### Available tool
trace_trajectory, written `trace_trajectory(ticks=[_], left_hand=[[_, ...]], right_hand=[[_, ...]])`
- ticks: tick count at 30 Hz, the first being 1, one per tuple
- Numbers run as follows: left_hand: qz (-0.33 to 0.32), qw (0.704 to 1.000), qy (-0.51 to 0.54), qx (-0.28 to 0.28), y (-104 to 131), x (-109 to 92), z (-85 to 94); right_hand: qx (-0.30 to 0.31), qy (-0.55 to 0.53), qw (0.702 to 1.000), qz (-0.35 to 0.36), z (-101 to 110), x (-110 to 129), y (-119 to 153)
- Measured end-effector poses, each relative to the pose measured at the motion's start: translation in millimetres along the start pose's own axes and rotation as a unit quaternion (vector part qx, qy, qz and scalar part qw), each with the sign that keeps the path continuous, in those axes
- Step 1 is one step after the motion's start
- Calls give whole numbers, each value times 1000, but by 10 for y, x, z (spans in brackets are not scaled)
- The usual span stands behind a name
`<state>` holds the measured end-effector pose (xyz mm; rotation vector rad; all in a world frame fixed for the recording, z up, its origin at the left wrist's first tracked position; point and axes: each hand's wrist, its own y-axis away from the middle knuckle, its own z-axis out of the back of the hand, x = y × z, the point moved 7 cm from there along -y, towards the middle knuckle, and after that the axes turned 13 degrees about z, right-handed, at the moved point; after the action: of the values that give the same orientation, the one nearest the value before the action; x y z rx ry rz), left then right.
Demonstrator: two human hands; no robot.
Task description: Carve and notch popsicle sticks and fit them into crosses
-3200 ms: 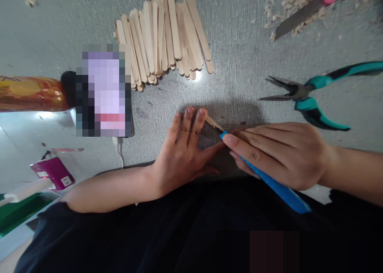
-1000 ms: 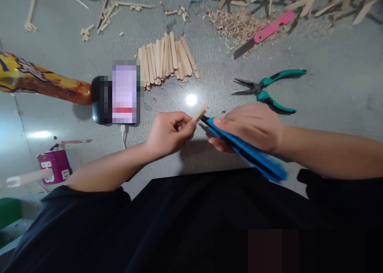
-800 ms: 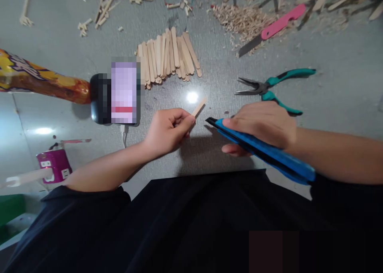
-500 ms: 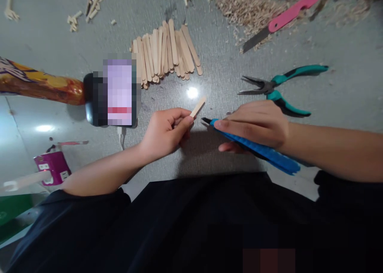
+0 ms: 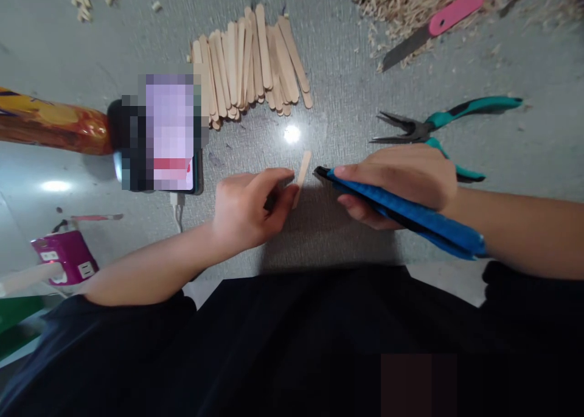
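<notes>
My left hand is closed, with its thumb and fingertips at the edge of a short pale craft stick. The stick stands tilted, its rounded top end free and its lower part partly behind the fingers. To the right, my right hand is wrapped around blue-handled pliers. Their black tip points left at the stick, a small gap away. Whether the jaws are parted is too small to tell. Beyond the right hand lie teal-handled long-nose pliers with jaws apart, one handle partly covered by the hand.
A row of craft sticks lies ahead. A pink-handled folding saw rests by wood shavings. On the left are a blurred-out phone with a cable, an orange-yellow wrapper and a purple power adapter.
The left hand has turned, and the craft stick now stands more upright at its fingertips. The right hand and blue-handled pliers have shifted slightly right. The camera view has moved a little.
</notes>
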<state>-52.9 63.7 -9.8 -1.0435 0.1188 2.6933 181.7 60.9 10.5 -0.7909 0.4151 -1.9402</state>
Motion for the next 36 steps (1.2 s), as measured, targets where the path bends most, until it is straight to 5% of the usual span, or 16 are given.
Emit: trace_trajectory(ticks=[4,9,16,36], left_hand=[[-49,997,-55,-32,-86,-10,-3],[-56,990,-128,28,-116,15,-146],[-44,989,-116,83,-86,41,-243],[-68,990,-86,86,-122,100,-311]], right_hand=[[5,-14,1000,-14,33,-41,-30],[44,-86,993,-60,-2,-138,-39],[62,-165,981,-79,-4,-206,-38],[72,-207,974,-63,-83,-251,-102]])
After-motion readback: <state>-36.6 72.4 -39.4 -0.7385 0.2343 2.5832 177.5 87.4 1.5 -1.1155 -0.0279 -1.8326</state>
